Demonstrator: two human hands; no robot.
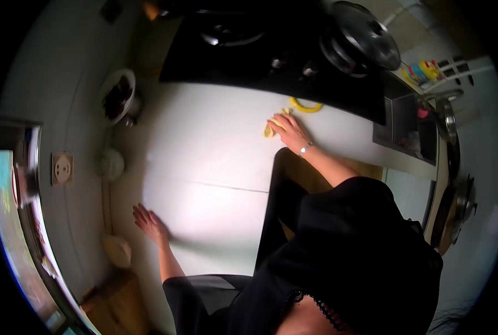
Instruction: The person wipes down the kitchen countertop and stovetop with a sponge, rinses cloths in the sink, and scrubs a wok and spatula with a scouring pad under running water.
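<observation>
My right hand [291, 133] is closed over a crumpled pale yellow cloth [269, 130], pressing it on the white countertop [204, 128] near the stove's front edge. A curved bright yellow object [306, 106] lies just beyond that hand; I cannot make out its kind. My left hand [150, 224] rests at the left part of the counter, fingers spread, with nothing in it. A watch or bracelet is on my right wrist.
A black stove [249, 61] borders the counter, with a lidded pot [360, 42] on it. Along the left wall stand a white bowl with dark contents [119, 97], a glass jar [110, 163] and a wooden block [118, 304]. A dark sink [408, 125] is at the right.
</observation>
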